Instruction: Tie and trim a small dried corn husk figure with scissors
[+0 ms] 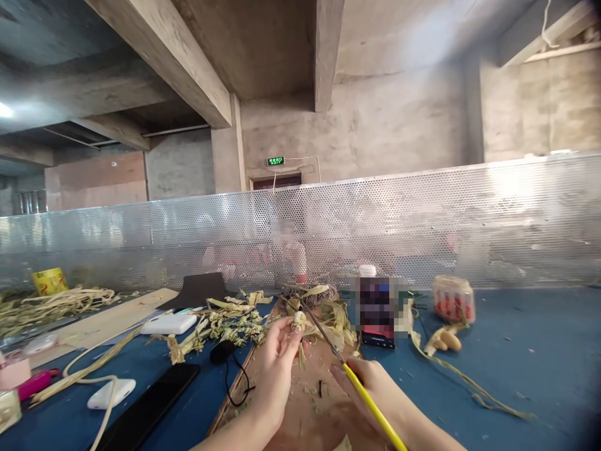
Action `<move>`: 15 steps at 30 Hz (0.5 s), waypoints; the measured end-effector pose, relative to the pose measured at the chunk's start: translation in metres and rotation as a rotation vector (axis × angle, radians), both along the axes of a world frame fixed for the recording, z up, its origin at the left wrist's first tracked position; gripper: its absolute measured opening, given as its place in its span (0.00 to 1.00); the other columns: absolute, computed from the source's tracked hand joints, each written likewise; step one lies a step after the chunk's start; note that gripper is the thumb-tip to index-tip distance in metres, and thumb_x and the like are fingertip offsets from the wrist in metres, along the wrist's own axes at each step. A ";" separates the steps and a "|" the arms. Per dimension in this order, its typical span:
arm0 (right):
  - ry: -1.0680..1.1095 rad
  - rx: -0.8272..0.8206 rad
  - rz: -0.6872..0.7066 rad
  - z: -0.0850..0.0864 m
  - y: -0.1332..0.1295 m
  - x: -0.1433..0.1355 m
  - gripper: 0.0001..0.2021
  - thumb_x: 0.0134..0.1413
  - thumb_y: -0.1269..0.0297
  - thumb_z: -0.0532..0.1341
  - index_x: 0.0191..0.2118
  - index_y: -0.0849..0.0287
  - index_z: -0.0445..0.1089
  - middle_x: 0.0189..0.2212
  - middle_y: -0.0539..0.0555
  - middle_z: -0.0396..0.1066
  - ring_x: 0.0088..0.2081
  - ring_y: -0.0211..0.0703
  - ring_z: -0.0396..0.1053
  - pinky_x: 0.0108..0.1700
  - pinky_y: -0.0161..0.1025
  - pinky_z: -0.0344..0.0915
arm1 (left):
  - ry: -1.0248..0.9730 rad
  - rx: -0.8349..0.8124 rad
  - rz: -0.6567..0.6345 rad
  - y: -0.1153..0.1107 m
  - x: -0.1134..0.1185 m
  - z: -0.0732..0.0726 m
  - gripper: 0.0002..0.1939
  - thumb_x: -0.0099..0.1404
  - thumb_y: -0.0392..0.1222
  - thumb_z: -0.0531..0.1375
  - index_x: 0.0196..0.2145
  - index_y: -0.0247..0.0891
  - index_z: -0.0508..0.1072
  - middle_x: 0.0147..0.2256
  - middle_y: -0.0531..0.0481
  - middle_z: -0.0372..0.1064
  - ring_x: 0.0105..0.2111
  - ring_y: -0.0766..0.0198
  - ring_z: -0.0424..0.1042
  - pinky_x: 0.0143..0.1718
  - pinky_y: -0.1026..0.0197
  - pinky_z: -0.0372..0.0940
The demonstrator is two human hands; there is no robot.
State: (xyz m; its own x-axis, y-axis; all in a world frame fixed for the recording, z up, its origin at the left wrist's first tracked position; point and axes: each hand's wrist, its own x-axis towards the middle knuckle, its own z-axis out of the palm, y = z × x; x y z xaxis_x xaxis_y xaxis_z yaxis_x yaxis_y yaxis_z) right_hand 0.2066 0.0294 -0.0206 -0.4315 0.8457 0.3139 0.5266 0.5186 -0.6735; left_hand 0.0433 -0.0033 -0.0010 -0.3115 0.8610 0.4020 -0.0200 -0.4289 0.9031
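Observation:
Near the middle of the view my left hand (280,354) pinches a small pale knotted piece of dried husk (299,321) between thumb and fingers, with leafy strands hanging below it. To its right my right hand (364,382) is closed around a long tool with a yellow handle (373,407) and a thin metal shaft (323,331). The shaft slants up and left, its tip close to the husk piece; whether they touch cannot be made out. Both hands are above a brown wooden board (300,419).
Dried husks (225,322), a white box (169,323), a black phone (150,407) and a cable lie to the left. A propped screen (377,307) and a jar (453,299) stand on the right. Behind runs a perforated metal partition (375,232).

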 end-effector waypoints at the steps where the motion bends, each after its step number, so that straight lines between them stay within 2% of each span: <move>1: 0.001 0.006 -0.005 -0.001 0.000 0.001 0.19 0.51 0.50 0.48 0.19 0.58 0.54 0.17 0.46 0.54 0.24 0.34 0.46 0.25 0.33 0.46 | -0.007 -0.002 0.003 0.000 0.000 0.001 0.20 0.55 0.51 0.59 0.44 0.39 0.67 0.41 0.44 0.69 0.35 0.59 0.70 0.38 0.59 0.63; 6: -0.014 0.012 0.015 0.000 -0.001 0.002 0.19 0.52 0.50 0.48 0.19 0.58 0.54 0.17 0.46 0.54 0.24 0.34 0.45 0.25 0.34 0.45 | -0.020 0.005 0.016 0.001 0.000 0.004 0.21 0.55 0.50 0.60 0.44 0.39 0.67 0.38 0.45 0.70 0.31 0.61 0.70 0.33 0.61 0.63; 12: 0.031 -0.002 0.023 0.003 -0.001 0.003 0.18 0.52 0.52 0.50 0.18 0.58 0.53 0.17 0.45 0.49 0.23 0.33 0.46 0.25 0.34 0.45 | -0.012 0.042 -0.004 0.001 0.000 0.004 0.19 0.56 0.49 0.59 0.44 0.40 0.66 0.40 0.46 0.69 0.34 0.63 0.70 0.37 0.61 0.63; 15: 0.057 -0.031 0.021 0.004 -0.003 0.004 0.18 0.51 0.52 0.51 0.19 0.58 0.54 0.17 0.45 0.49 0.23 0.33 0.47 0.24 0.33 0.45 | -0.001 0.048 -0.017 0.001 -0.001 0.004 0.19 0.56 0.49 0.59 0.44 0.40 0.66 0.41 0.46 0.69 0.34 0.62 0.70 0.35 0.61 0.63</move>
